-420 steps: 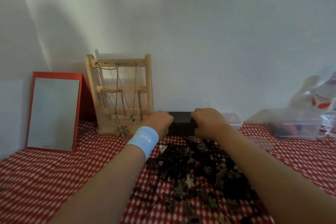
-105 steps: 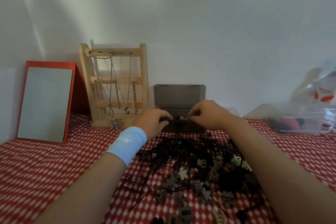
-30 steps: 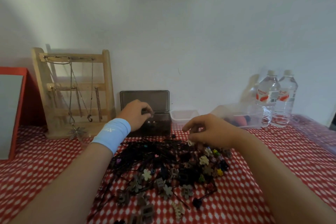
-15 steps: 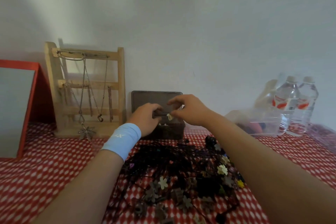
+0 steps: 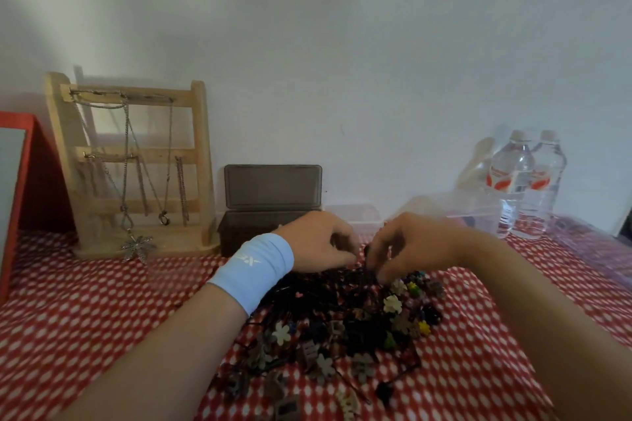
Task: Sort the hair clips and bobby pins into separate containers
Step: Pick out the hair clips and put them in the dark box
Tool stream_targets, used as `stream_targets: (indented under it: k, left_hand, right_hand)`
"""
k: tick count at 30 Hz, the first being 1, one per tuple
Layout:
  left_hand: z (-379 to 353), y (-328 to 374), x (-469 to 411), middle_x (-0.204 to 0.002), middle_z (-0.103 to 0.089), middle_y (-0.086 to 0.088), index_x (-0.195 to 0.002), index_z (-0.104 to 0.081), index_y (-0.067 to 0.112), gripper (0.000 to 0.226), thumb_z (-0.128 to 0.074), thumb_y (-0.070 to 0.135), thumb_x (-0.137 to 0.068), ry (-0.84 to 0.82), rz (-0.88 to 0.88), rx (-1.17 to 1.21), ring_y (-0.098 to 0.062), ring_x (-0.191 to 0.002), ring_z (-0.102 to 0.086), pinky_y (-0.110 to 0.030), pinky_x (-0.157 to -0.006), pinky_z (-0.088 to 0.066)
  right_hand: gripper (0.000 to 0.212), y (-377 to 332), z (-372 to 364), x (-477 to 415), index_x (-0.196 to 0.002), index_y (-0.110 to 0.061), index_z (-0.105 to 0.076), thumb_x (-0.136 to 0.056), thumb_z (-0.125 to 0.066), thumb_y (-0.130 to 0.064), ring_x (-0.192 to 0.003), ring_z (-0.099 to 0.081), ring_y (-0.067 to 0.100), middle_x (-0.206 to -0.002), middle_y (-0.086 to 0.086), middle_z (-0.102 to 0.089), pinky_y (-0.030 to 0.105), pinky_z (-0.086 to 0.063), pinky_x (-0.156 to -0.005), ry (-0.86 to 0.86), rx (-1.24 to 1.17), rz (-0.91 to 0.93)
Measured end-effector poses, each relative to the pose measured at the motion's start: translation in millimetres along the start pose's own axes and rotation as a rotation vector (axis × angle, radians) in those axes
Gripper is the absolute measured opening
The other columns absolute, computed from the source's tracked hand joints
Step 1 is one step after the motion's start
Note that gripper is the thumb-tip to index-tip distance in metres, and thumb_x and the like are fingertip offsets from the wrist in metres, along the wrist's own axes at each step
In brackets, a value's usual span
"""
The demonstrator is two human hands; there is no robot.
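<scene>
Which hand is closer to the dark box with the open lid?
Left. The left hand is just in front of the right end of the dark box. The right hand is farther right, in front of the clear container, at the back of the pile.

Reaches in from the bottom edge with both bare forearms, angled toward each other. Holds the left hand (image 5: 318, 244) knuckles up, fingers curled under, a pale blue wristband (image 5: 253, 270) on that wrist. Droops the right hand (image 5: 410, 243) from a bent wrist, fingertips (image 5: 378, 270) bunched downward, close beside the left's. Cannot tell whether either grips anything.
</scene>
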State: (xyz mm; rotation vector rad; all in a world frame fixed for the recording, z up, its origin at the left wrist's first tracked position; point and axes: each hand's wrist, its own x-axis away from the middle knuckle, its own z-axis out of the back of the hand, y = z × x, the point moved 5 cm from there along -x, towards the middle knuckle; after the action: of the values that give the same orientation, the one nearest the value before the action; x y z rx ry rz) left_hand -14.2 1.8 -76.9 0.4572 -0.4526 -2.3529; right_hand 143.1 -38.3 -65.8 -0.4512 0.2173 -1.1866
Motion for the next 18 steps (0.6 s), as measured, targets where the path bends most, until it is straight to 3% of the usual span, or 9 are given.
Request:
stream_targets:
  k: [4, 8, 11, 13, 18]
  left_hand:
    - [-22.5, 15.5, -0.6, -0.098, -0.07, 0.02, -0.101, -0.076, 0.03, 0.019, -0.075, 0.035, -0.083, -0.195, -0.021, -0.058, 0.0, -0.09, -0.064, -0.019, -0.087, -0.05]
    - [-34.1, 16.3, 0.6, -0.103, -0.072, 0.013, -0.107, -0.076, 0.027, 0.024, -0.073, 0.036, -0.085, -0.248, -0.006, -0.144, -0.006, -0.091, -0.065, -0.025, -0.089, -0.05]
    - [-29.0, 13.7, 1.7, -0.099, -0.068, 0.015, -0.101, -0.075, 0.028, 0.019, -0.075, 0.034, -0.083, -0.193, 0.0, -0.139, -0.003, -0.091, -0.06, -0.015, -0.081, -0.044]
    - [-22.0, 10.7, 2.3, -0.096, -0.062, 0.019, -0.099, -0.073, 0.029, 0.018, -0.076, 0.035, -0.083, -0.147, 0.016, -0.112, 0.001, -0.087, -0.056, -0.011, -0.077, -0.041]
    - [-8.7, 2.1, -0.6, -0.094, -0.064, 0.016, -0.095, -0.067, 0.028, 0.015, -0.075, 0.034, -0.083, -0.036, 0.039, -0.038, -0.006, -0.088, -0.063, -0.021, -0.081, -0.05]
  right_hand:
    - [0.024, 13.1, -16.2, 14.1, -0.095, -0.04, -0.078, -0.075, -0.087, -0.031, -0.084, -0.068, -0.003, -0.089, -0.024, -0.074, 0.018, -0.051, -0.083, -0.132, 0.039, -0.034]
    - [0.025, 13.1, -19.3, 15.5, -0.102, -0.039, -0.077, -0.079, -0.083, -0.031, -0.08, -0.066, -0.007, -0.086, -0.027, -0.072, 0.014, -0.048, -0.077, -0.109, 0.05, -0.008]
    - [0.022, 14.1, -12.6, 16.3, -0.107, -0.034, -0.078, -0.09, -0.069, -0.022, -0.061, -0.062, -0.006, -0.076, -0.019, -0.072, 0.011, -0.045, -0.061, -0.011, -0.059, -0.002]
    - [0.023, 19.3, -6.4, 15.4, -0.105, -0.031, -0.078, -0.093, -0.062, -0.019, -0.052, -0.059, 0.0, -0.074, -0.006, -0.072, 0.017, -0.047, -0.054, 0.098, -0.13, -0.033]
    - [0.013, 32.1, 5.0, 9.5, -0.09, -0.037, -0.074, -0.082, -0.076, -0.026, -0.074, -0.068, 0.002, -0.085, -0.01, -0.072, 0.017, -0.055, -0.064, 0.46, -0.08, -0.054]
